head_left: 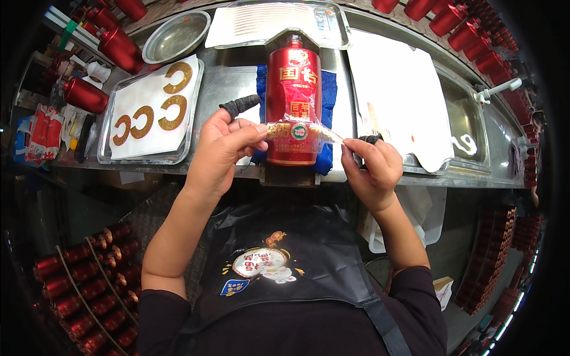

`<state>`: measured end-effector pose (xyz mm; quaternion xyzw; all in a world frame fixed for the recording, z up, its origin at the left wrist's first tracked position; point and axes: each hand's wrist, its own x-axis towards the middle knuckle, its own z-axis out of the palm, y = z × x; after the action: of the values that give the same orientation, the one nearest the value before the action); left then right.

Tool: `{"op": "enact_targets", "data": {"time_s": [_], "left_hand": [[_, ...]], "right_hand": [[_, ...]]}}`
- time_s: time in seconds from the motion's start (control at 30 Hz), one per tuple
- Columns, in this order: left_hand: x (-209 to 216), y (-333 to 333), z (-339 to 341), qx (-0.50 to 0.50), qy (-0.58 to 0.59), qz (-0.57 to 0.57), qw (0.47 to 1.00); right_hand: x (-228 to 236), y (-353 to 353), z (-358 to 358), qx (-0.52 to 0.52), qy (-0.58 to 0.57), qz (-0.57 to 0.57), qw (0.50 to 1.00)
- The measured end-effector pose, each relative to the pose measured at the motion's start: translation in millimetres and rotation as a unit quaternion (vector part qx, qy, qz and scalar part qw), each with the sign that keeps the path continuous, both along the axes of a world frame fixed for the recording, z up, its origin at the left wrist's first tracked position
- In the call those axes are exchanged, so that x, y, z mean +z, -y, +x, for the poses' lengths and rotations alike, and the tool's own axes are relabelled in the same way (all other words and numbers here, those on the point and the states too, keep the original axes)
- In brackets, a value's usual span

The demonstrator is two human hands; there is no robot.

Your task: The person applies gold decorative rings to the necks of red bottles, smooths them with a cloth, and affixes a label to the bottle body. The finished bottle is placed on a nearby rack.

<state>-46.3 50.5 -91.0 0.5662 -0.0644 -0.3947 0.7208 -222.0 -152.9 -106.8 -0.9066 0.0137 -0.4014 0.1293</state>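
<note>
A glossy red bottle (293, 77) with gold lettering lies in front of me, its neck pointing away. It rests in a metal cradle (291, 176) with a blue cloth (328, 95) showing on both sides. Across its lower part stretches a thin clear decal strip (298, 132) with gold characters and a round green emblem. My left hand (221, 145) pinches the strip's left end, its index finger in a black cover and raised. At the other end, my right hand (375, 169) pinches the strip's tip. Whether the strip touches the bottle, I cannot tell.
On the left, a tray (105, 153) holds white paper with several gold C-shaped decals (173, 113). Behind stand a metal bowl (176, 38) and a tray of printed sheets (261, 25). White sheets (395, 89) lie right, beside a sink (469, 118) and tap (502, 89). Red bottles (119, 48) surround the bench.
</note>
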Motion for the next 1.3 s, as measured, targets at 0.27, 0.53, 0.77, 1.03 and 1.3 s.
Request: {"op": "enact_targets", "data": {"time_s": [0.27,0.53,0.77,1.03,1.3], "left_hand": [[-12,-2,6,-0.028,0.039,0.004,0.999],[-23,4,-1,0.035,0.357,0.097,0.929],[-25,14,-8,-0.087,0.31,0.033,0.946],[-34,2,7,-0.152,0.384,0.055,0.909],[-43,13,-3,-0.155,0.282,-0.05,0.945]], "right_hand": [[-13,0,4,0.009,-0.021,0.027,0.999],[8,-9,12,-0.062,-0.172,0.367,0.912],[-4,-19,34,0.04,-0.187,0.39,0.901],[20,-12,22,0.054,-0.237,0.475,0.846],[38,3,54,0.007,-0.268,0.185,0.946]]}}
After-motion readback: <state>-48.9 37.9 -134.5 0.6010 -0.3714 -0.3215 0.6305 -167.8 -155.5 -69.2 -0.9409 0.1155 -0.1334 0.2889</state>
